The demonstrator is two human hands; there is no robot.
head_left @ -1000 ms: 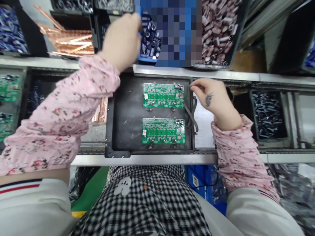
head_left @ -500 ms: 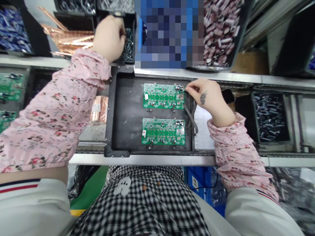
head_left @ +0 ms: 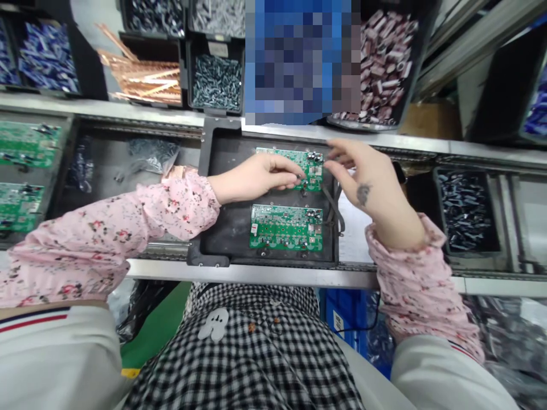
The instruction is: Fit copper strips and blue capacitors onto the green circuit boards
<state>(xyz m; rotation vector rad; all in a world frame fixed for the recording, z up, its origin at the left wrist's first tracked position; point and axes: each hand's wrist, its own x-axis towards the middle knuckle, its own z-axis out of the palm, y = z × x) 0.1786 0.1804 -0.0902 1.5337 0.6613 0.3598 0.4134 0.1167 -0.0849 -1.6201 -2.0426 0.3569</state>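
Two green circuit boards lie in a black tray. Over the upper circuit board (head_left: 315, 171) is my left hand (head_left: 260, 177), thumb and fingertips pinched together near its right half and covering much of it. Whatever is in that pinch is too small to make out. My right hand (head_left: 367, 182) hovers at the board's right end, fingers apart, with nothing visible in it. The lower circuit board (head_left: 286, 228) lies flat and untouched. A dark strap (head_left: 335, 208) hangs at the right side of the black tray (head_left: 226, 228).
Beyond the rail stand a bin of small dark parts (head_left: 217, 82), copper-coloured strips (head_left: 149, 80) and a bin of brownish cylinders (head_left: 384, 62). At right is a tray of dark parts (head_left: 465, 210). More green boards (head_left: 28, 145) and a plastic bag (head_left: 154, 154) lie left.
My left hand has come from the bin of small dark parts down to the upper board. My right hand has spread its fingers beside the board's right end. The view has shifted slightly.
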